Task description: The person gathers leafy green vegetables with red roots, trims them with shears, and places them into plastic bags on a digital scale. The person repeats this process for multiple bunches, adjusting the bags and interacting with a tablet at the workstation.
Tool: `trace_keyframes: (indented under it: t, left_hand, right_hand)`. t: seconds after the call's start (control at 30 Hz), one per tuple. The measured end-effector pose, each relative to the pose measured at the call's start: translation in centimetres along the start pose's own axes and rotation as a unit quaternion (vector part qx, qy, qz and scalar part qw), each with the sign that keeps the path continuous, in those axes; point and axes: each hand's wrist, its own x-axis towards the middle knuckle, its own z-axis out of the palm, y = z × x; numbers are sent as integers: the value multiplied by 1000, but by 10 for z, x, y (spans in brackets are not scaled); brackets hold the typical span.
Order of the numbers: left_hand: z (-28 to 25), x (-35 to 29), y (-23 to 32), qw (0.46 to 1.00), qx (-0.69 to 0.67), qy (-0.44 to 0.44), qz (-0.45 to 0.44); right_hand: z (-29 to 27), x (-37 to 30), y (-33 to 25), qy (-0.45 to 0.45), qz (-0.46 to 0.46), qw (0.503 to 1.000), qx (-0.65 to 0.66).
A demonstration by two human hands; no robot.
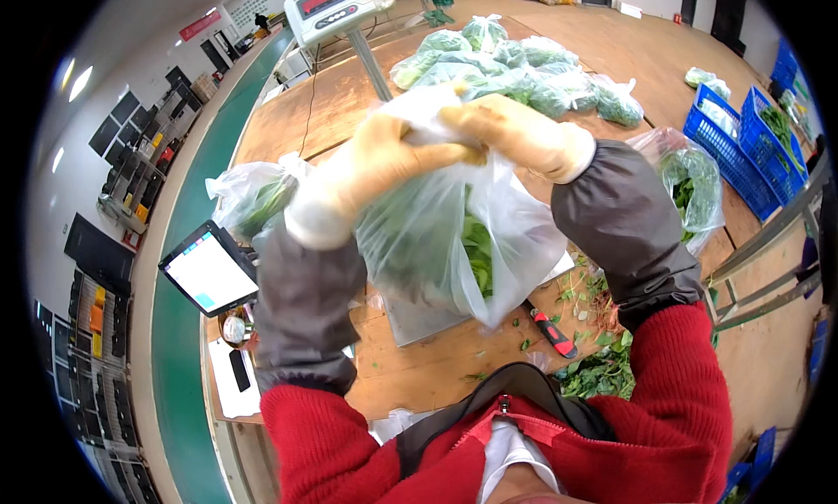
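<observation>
Gloves (375, 159) are cream, bag (419, 238) cloudy white, leaves (477, 255) green, tool (552, 331) red and black, tabletop (454, 360) brown; the mostly hidden plate (421, 324) looks grey.

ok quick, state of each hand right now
Left hand: closed on the bunched top of the plastic bag of leafy greens.
Right hand: closed on the same bunched top.

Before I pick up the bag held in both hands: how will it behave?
The bag will probably sag and flop: it hangs in thin, loose creases. Likely light for its size, since the greens showing inside are leafy, and they may bruise. Its smooth sheen suggests it could slip through gloved fingers.
</observation>
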Motion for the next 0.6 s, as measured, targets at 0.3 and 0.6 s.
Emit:
trace_keyframes:
  t: [0.3,0.6]
  left_hand:
    - [17,-117,-118,870,-440,196,106]
    - [11,-42,-65,971,-220,96,12]
  right_hand:
    - [-47,17,179,84,62,776,622]
    - [47,-22,23,-17,184,947,263]
